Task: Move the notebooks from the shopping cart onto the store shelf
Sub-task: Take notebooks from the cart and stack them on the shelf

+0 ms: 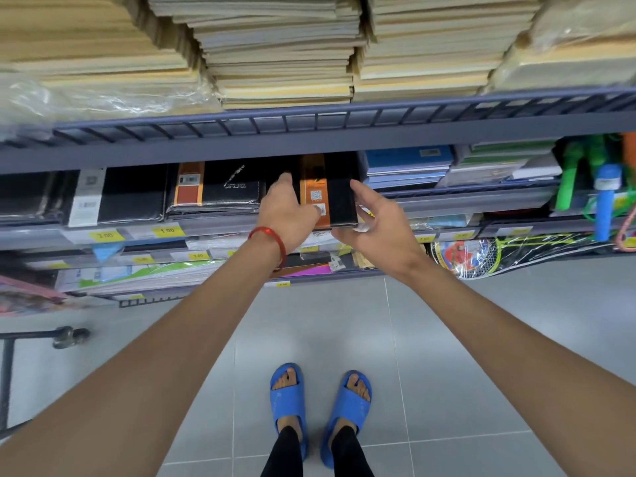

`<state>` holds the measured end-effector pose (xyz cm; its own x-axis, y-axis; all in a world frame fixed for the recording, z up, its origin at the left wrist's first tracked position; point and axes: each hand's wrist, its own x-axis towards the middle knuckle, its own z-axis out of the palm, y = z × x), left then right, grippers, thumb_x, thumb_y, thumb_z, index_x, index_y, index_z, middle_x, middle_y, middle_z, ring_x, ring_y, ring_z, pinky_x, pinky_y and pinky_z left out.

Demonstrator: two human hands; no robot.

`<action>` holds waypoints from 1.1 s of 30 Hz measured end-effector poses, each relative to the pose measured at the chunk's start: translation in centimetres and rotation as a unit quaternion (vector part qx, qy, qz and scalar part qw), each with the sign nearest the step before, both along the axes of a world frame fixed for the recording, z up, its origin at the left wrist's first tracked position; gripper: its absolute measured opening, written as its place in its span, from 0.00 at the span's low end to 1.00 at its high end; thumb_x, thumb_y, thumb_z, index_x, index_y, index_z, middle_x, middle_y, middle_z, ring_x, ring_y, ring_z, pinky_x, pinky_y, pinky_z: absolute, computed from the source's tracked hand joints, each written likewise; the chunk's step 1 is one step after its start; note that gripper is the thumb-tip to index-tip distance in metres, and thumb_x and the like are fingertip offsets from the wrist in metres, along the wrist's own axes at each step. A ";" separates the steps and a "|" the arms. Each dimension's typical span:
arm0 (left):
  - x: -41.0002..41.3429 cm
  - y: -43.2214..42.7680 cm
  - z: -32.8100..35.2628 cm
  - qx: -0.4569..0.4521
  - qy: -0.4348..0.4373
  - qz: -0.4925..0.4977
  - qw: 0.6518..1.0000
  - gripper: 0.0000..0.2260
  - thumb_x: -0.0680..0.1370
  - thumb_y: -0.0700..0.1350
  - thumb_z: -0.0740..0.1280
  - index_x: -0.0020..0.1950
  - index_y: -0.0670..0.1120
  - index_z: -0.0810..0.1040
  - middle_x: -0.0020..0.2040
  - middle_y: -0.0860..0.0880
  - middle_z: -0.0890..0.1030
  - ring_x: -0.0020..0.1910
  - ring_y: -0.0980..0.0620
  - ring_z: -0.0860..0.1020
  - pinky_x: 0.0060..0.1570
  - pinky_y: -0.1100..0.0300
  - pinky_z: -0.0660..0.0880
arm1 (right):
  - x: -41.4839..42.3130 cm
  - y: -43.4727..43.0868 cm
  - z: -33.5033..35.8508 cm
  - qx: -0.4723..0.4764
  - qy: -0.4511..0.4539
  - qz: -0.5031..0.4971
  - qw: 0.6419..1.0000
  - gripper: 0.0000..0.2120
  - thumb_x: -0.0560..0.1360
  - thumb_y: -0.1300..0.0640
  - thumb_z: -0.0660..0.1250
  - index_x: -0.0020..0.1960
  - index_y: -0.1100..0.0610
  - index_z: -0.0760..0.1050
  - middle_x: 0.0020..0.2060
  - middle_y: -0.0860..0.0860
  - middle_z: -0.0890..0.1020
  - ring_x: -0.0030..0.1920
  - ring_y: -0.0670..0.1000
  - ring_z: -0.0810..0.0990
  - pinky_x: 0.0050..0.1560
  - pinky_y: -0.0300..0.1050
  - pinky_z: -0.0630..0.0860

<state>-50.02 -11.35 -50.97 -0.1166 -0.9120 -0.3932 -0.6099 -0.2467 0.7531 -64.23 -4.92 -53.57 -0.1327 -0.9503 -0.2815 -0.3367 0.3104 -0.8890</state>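
Head view shows the left hand (289, 211) pressing a black notebook with an orange band (328, 194) onto the middle store shelf (213, 225), right hand (375, 222) open beside it, so this placement looks nearly done, cart contents unseen

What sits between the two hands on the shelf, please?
In the head view, a black notebook with an orange band lies between the left hand and right hand.

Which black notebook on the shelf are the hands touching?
The black notebook with the orange band, between the left hand and right hand; the other black ones lie untouched.
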 end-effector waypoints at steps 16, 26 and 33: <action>0.4 0.4 -2.2 -0.082 -0.031 -0.014 0.996 0.17 0.75 0.37 0.71 0.63 0.42 0.74 0.54 0.46 0.83 0.51 0.49 0.80 0.52 0.60 0.77 | 0.4 -2.2 -0.1 -0.029 0.152 0.035 0.987 0.35 0.72 0.62 0.76 0.76 0.58 0.65 0.64 0.53 0.80 0.67 0.51 0.76 0.70 0.48 0.72; -0.2 -1.7 -3.6 -0.069 -0.062 -0.020 0.995 0.10 0.75 0.41 0.72 0.55 0.43 0.78 0.51 0.44 0.83 0.51 0.43 0.81 0.54 0.50 0.78 | 0.8 -4.1 -0.8 -0.027 0.226 0.009 0.974 0.29 0.72 0.61 0.76 0.71 0.57 0.71 0.58 0.54 0.83 0.58 0.53 0.81 0.56 0.37 0.73; -0.2 -1.7 -3.9 -0.083 -0.099 -0.045 0.991 0.12 0.77 0.41 0.70 0.59 0.41 0.76 0.57 0.41 0.79 0.56 0.42 0.78 0.58 0.49 0.76 | 1.3 -4.0 -0.2 -0.018 0.270 0.020 0.963 0.28 0.72 0.61 0.76 0.70 0.59 0.71 0.60 0.56 0.82 0.60 0.55 0.80 0.56 0.39 0.73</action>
